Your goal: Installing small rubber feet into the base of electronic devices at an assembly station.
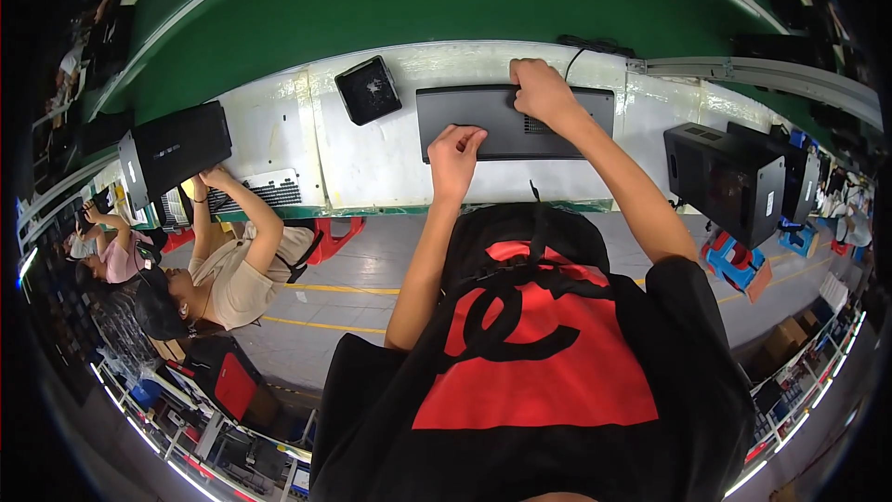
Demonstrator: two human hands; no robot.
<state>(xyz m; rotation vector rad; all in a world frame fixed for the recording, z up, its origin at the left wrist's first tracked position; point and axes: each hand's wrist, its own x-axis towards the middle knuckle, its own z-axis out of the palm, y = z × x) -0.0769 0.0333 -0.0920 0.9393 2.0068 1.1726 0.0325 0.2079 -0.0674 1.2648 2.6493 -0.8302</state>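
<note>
A long dark grey case (497,141) with a perforated vent patch lies flat on the white worktop in front of me. My left hand (454,160) is over its near left part, thumb and fingers pinched together; whatever they may hold is too small to make out. Over the far edge of the case, right of its middle, my right hand (544,93) is curled closed, and its fingers hide anything inside. To the left of the case stands a square black tray (368,93) with small light bits on its bottom.
A green belt (446,0) runs behind the white worktop (372,163). Upright black cases (725,177) stand at the right. A co-worker (232,279) on the left handles another black case (177,153). A thin black cable (595,45) lies beyond my right hand.
</note>
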